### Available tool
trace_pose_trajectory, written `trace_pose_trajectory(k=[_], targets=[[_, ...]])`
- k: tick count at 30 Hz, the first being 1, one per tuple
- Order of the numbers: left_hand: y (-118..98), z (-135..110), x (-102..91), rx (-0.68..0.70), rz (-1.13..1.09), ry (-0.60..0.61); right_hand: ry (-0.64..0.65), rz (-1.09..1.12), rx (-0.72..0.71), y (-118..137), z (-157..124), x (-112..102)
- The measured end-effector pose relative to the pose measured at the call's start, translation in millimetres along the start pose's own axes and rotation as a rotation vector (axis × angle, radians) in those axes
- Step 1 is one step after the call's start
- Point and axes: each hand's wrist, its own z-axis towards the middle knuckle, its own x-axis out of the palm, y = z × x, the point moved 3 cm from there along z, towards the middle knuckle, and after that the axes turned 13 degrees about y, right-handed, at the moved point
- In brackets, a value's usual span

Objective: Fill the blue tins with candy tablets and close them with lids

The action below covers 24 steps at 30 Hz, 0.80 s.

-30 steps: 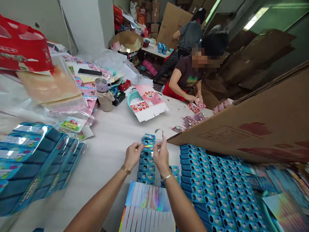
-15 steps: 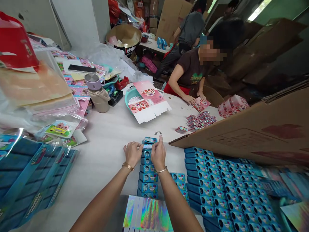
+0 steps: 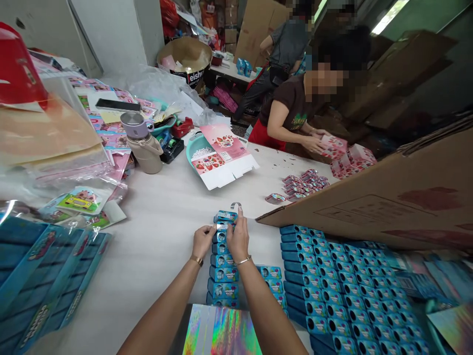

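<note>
My left hand [image 3: 203, 239] and my right hand [image 3: 237, 237] pinch the two sides of a small blue box [image 3: 222, 226] at the far end of a row of small blue boxes [image 3: 222, 268] on the white table [image 3: 162, 236]. A curled strip of tape [image 3: 235, 205] sticks up from my right fingertip. A holographic sheet [image 3: 220, 336] lies at the near edge, between my forearms.
Several rows of blue boxes [image 3: 332, 281] fill the right, under a leaning cardboard sheet [image 3: 384, 197]. Flat blue cartons [image 3: 40, 276] lie left. A beige flask [image 3: 144, 145], a pink carton flat [image 3: 223, 155] and pink packets [image 3: 305, 180] sit further off. A person [image 3: 295, 108] handles pink boxes across the table.
My hands lowered the box onto the far end of the row and closed in on it. The person opposite moved from the pink packets to pink boxes at the right.
</note>
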Motion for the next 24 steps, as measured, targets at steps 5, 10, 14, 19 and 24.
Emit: trace_pose_trajectory(k=[5, 10, 14, 19, 24], targets=[[-5, -1, -8.6, -0.031, -0.083, -0.127, 0.029, 0.058, 0.053, 2, 6, -17], [-41, -48, -26.9, -0.007, -0.182, -0.129, -0.04, 0.369, 0.069, 20, -24, -68], [-67, -96, -18.0, -0.052, -0.497, 0.204, 0.119, 0.731, 0.169, 43, -70, -89], [-67, -125, 1.3, -0.194, -0.894, 0.49, 0.317, 1.069, 0.315, 58, -111, -81], [-58, -142, 2.7, -0.16, -0.838, 0.391, 0.33, 1.058, 0.335, 61, -129, -75]])
